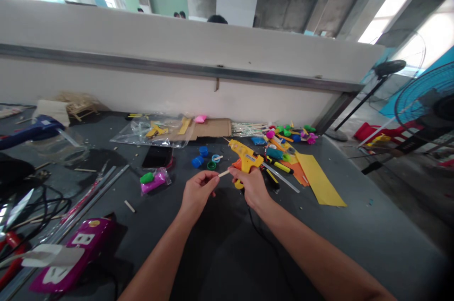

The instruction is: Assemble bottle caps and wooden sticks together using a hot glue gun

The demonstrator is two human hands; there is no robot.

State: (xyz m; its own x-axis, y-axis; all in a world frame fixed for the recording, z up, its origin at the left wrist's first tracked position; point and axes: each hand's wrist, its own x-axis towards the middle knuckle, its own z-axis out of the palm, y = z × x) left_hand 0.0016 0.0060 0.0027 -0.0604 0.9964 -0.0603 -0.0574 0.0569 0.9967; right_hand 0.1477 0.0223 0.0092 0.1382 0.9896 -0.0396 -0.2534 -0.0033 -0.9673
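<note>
Our left hand [197,192] pinches a short pale wooden stick [224,174]. Just right, our right hand [252,186] curls its fingers around a yellow plastic glue gun [245,154].

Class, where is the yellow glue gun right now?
In the head view, just right of centre, the glue gun is gripped by the right hand over the table, beside the stick in the left hand, with blue caps to its left.

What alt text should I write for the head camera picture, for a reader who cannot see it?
Two bare hands work over a dark table: the right hand grips a yellow glue gun, and the left hand pinches a small pale stick close to it. Blue caps, yellow paper and a clear plastic bag lie behind them.
</note>
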